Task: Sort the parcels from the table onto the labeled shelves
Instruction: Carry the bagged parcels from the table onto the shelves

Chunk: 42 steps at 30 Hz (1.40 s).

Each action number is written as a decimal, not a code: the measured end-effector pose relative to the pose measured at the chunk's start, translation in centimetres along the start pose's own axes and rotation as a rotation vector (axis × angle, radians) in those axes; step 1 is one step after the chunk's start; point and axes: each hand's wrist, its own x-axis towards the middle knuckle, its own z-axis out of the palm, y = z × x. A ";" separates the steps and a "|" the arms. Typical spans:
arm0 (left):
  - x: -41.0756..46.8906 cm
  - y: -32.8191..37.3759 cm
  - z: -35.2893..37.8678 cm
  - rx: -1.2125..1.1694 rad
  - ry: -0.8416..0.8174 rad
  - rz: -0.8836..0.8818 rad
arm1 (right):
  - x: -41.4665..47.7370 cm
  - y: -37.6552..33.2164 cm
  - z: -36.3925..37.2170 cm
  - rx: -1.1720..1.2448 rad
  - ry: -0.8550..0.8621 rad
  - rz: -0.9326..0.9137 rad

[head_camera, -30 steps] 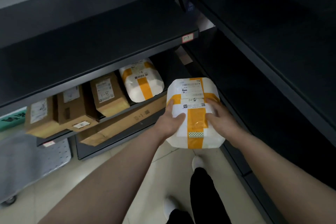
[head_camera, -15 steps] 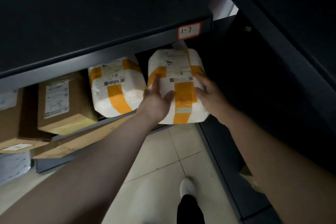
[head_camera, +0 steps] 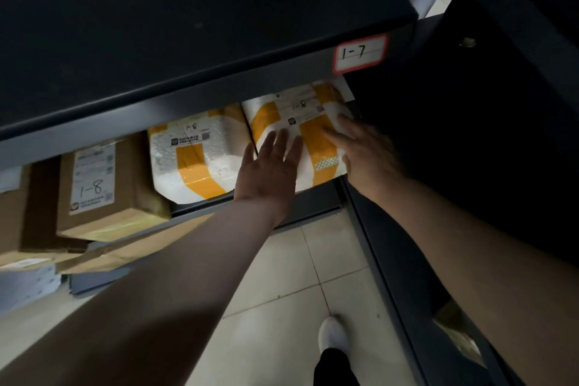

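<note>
A white parcel (head_camera: 300, 135) with orange tape is lying on the shelf (head_camera: 313, 207), at its right end, under the shelf edge that carries a small tag (head_camera: 360, 53) reading "1-7". The parcel itself has "1-8" written on its paper label. Its near end is sticking out a little past the front of the shelf.

The left hand (head_camera: 269, 172) is lying flat on the near left part of the parcel. Its fingers (head_camera: 279, 144) are stretched out straight and spread, pointing far into the shelf, and they are pressing on top of the parcel, not wrapping around it. The right hand (head_camera: 366, 153) is resting on the right side of the parcel. Its fingers are also held out flat and pointing left and far across the orange tape. Neither hand is gripping the parcel; both are open against it.

Both arms are reaching out long and nearly straight from the near side, the left arm coming up from the lower left and the right arm from the lower right.

Just to the left of this parcel, touching it or nearly so, another white parcel (head_camera: 194, 160) with orange tape is lying on the same shelf, also marked "1-8". Further left a brown box (head_camera: 103, 191) with a "1-8" label is sitting, and more brown boxes are beside and below it. Down below, a white shoe (head_camera: 333, 334) is standing on the pale floor tiles (head_camera: 282, 291).
</note>
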 end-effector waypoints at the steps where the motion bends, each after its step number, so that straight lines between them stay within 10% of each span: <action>1: 0.5 -0.2 -0.2 -0.025 0.010 -0.013 | 0.7 -0.3 -0.2 0.006 -0.005 -0.001; 10: 1.0 -2.7 -1.3 -0.224 -0.053 -0.058 | 2.6 -2.8 -0.1 0.004 -0.067 0.083; 16: -0.7 -6.2 -1.0 -0.206 -0.142 -0.399 | 1.6 -4.4 0.3 -0.094 0.045 -0.184; 42: -14.0 -4.8 -8.5 -0.072 -0.293 -0.003 | -11.6 -13.4 -4.5 0.005 -0.234 0.050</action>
